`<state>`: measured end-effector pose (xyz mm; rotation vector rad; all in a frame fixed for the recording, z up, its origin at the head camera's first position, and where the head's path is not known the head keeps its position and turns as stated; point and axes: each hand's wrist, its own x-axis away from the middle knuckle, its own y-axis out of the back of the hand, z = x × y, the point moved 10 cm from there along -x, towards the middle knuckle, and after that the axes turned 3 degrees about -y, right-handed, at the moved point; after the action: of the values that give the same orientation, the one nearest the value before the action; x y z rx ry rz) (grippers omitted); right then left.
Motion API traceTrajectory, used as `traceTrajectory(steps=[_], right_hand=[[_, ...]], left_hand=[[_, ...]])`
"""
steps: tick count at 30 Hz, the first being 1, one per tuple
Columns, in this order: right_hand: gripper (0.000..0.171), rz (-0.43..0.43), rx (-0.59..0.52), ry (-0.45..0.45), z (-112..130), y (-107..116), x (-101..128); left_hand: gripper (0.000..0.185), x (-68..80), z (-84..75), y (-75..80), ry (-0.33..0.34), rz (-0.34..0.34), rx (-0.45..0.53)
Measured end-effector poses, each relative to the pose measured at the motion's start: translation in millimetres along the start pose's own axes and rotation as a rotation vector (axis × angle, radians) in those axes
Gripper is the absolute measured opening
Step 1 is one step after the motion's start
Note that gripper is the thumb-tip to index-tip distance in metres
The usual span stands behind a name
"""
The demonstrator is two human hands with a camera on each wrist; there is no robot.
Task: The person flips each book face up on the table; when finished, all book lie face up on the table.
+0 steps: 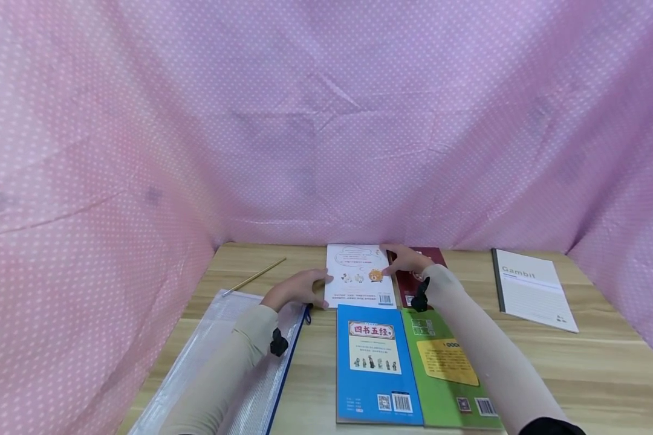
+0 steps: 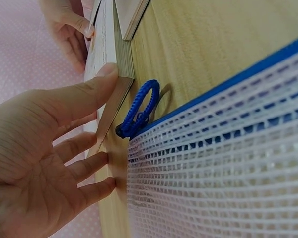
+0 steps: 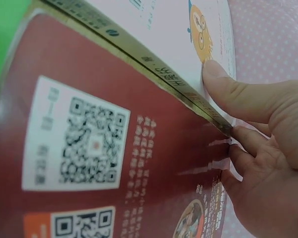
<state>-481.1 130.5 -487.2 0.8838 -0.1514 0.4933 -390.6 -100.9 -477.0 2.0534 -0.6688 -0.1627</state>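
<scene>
The white book lies flat between the two hands, its long axis running away from the person, touching the dark red book on its right side. The left hand has its fingers nearly straight and spread, the thumb pressing the book's left edge, holding nothing. The right hand sits at the far right edge, thumb on the cover and fingers tucked at the spine, both hands about equally near.
</scene>
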Motion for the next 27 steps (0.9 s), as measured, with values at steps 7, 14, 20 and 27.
traceTrajectory(steps=[7,14,20,27], right_hand=[[0.086,-0.005,-0.058,-0.008,-2.4,0.4,0.1],[0.084,-0.01,-0.058,-0.005,-3.6,2.9,-0.3],[0.084,-0.022,-0.1,-0.015,-4.7,6.7,-0.8],[0.084,-0.05,-0.153,-0.011,-3.9,11.0,-1.3]], left_hand=[[0.077,-0.2,3.4,1.4,0.0,0.004,-0.007],[0.077,-1.7,5.7,0.7,0.001,0.001,0.015],[0.077,-4.1,7.2,0.3,-0.005,-0.009,0.016],[0.076,-6.9,8.7,2.4,0.009,-0.009,0.027]])
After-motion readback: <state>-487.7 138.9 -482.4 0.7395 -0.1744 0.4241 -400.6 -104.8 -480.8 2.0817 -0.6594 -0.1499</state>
